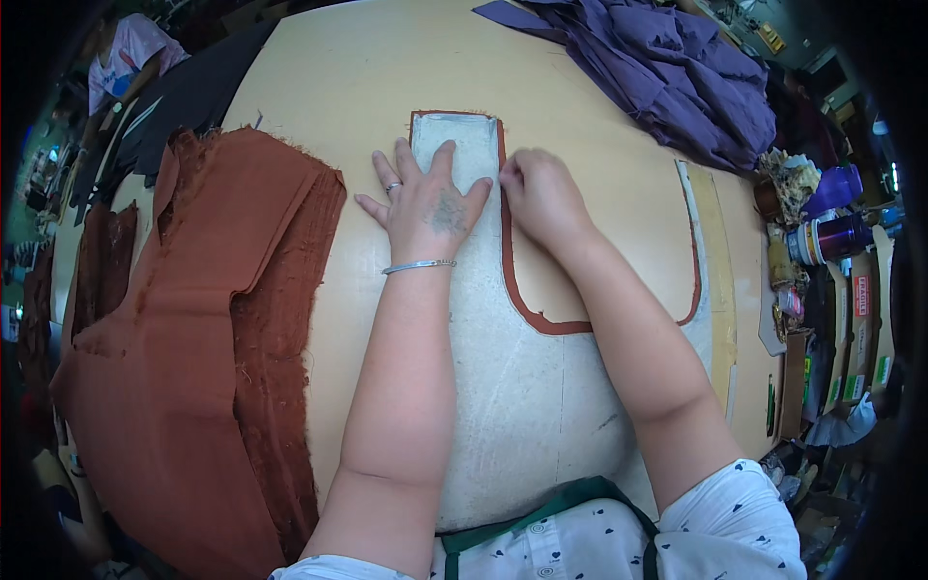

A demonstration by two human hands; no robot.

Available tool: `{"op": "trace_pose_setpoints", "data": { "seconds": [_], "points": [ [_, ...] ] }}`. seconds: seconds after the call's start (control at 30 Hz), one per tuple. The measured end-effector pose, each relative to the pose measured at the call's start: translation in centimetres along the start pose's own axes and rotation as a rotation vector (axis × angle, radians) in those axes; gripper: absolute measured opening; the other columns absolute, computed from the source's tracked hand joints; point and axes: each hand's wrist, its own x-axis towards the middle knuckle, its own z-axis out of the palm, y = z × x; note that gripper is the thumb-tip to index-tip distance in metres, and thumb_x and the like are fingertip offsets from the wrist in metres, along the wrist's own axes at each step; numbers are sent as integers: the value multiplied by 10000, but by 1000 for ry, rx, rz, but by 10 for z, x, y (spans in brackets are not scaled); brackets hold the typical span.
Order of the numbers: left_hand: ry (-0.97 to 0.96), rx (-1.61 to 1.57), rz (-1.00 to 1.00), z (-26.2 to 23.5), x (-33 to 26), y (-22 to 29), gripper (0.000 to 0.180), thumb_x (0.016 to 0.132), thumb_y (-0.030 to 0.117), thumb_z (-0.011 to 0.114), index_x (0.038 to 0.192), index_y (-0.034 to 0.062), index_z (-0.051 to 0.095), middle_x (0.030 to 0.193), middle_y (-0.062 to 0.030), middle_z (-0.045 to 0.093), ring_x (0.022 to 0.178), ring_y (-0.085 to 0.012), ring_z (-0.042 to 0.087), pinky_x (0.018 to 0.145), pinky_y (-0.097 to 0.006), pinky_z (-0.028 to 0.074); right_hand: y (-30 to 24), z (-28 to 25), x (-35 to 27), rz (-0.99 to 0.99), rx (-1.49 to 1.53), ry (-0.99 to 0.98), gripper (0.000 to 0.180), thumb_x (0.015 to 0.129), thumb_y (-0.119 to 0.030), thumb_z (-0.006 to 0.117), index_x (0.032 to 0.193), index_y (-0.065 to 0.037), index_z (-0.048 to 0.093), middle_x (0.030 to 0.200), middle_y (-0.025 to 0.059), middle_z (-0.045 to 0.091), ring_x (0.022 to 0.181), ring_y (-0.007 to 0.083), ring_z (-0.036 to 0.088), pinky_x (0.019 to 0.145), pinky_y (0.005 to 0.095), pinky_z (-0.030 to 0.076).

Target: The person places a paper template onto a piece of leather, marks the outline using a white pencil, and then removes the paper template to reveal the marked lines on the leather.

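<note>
A whitish pattern template (512,387) lies on a rust-brown fabric piece (527,309) whose edge shows around it on the wooden table (338,87). My left hand (425,198) presses flat on the template's narrow upper strip, fingers spread; it wears a ring and a bracelet. My right hand (541,193) sits at the strip's right edge with fingers curled together near the fabric border. Whether it holds a small marker or chalk is hidden by the fingers.
A thick stack of rust-brown cut fabric (213,329) lies to the left. A heap of purple cloth (667,68) sits at the far right corner. Purple cups (831,208), boxes and clutter line the right edge. Another person (126,53) sits at the upper left.
</note>
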Motion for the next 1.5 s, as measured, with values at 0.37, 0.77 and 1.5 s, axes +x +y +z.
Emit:
{"op": "trace_pose_setpoints", "data": {
  "seconds": [0.37, 0.77, 1.5],
  "points": [
    [-34, -11, -35, -3, -1, 2, 603, 759, 468, 582, 1289, 211, 455, 1428, -209, 205, 1342, -405, 85, 1003, -656, 19, -32, -82, -114, -143, 69, -412, 76, 711, -5, 540, 775, -11, 580, 769, 135, 533, 781, 299, 507, 725, 345, 438],
    [-14, 84, -51, 4, 3, 7, 616, 746, 524, 583, 1267, 214, 476, 1426, -141, 257, 1347, -341, 131, 991, -668, 78, 39, -143, -179, 305, 264, -166, 61, 841, -65, 548, 843, -13, 579, 778, 83, 521, 796, 230, 519, 717, 306, 429],
    [-403, -57, 728, 3, -227, 88, 557, 809, 450, 532, 1266, 145, 438, 1362, -130, 306, 1309, -331, 211, 932, -697, 203, 9, -111, -152, 369, 748, -180, 77, 818, -64, 611, 858, 0, 595, 818, 37, 593, 775, 116, 572, 703, 249, 473]
  ]
}}
